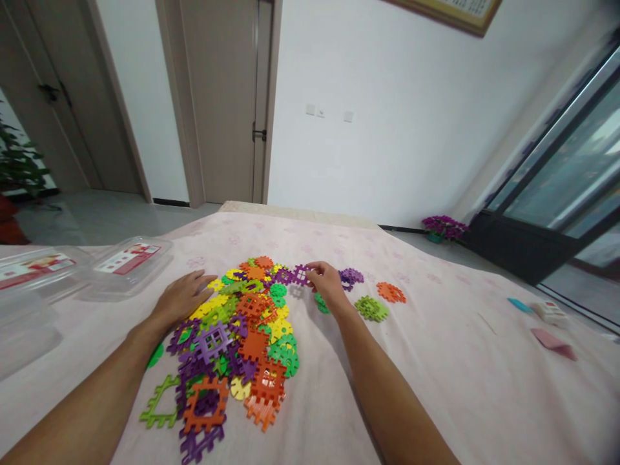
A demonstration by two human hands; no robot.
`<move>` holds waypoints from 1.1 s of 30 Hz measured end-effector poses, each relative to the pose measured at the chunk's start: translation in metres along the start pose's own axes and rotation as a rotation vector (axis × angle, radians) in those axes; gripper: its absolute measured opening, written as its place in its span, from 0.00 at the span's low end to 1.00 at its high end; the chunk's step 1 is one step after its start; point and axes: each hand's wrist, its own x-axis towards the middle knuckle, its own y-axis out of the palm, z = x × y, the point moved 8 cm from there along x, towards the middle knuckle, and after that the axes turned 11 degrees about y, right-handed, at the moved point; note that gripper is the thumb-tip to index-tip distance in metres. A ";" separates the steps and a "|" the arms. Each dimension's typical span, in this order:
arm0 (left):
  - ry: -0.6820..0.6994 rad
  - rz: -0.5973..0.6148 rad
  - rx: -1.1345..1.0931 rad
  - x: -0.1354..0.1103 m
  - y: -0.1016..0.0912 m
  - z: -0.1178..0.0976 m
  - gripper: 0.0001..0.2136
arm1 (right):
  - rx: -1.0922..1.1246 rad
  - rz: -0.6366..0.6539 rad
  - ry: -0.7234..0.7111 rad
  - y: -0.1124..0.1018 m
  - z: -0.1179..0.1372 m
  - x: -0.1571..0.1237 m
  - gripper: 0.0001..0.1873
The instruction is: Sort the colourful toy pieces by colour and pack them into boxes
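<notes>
My right hand (323, 279) pinches a purple window-frame building piece (301, 275) just above the cloth, at the far right edge of the pile. My left hand (181, 297) lies with fingers stretched out along the left side of the pile, touching yellow pieces (216, 284). Between my arms spreads a heap of interlocking plastic pieces in orange, purple, green and yellow, with an orange square piece (254, 344) on top. Near my right hand are a purple stack (352, 276), a light green stack (371, 308), orange pieces (391, 292) and a partly hidden green piece (321, 303).
Clear plastic lids (126, 265) with red labels lie at the left, beside a clear container (26, 329). On the right of the pink cloth (436, 387) are a small white box (549, 312), a blue item (519, 305) and a pink piece (553, 343).
</notes>
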 end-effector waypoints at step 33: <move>-0.007 -0.008 -0.005 0.001 0.001 0.003 0.29 | -0.801 0.045 -0.657 0.071 -0.009 -0.023 0.24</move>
